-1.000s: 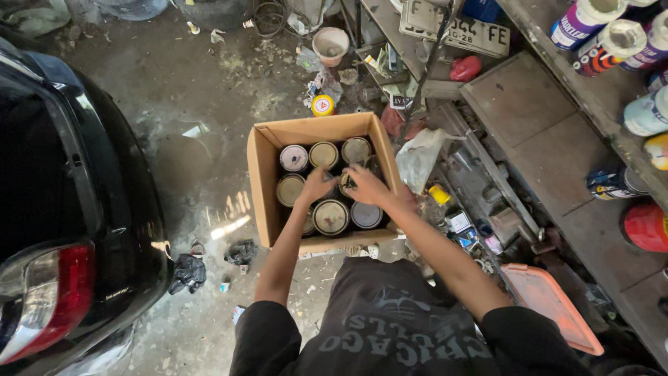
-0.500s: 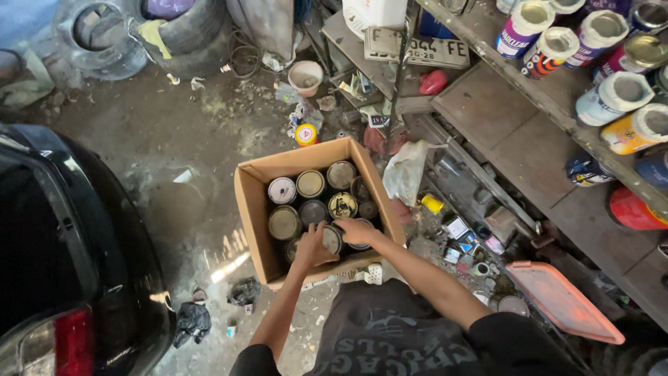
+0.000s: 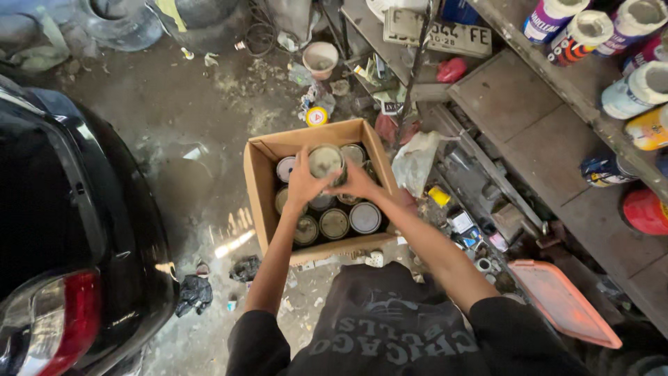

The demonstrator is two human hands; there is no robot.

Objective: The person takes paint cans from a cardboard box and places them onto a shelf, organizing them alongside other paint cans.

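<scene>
I hold one round tin can [image 3: 325, 161] between both hands, above the open cardboard box [image 3: 259, 188]. My left hand [image 3: 303, 182] has its grip closed on the can's left side, and my right hand [image 3: 358, 182] on its right side. More cans [image 3: 364, 217] stand inside the box on the floor.

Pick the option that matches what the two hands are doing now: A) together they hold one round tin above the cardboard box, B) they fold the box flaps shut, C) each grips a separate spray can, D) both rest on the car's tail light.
A: the left hand and right hand clasp one tin from either side over the open cardboard box.
</scene>
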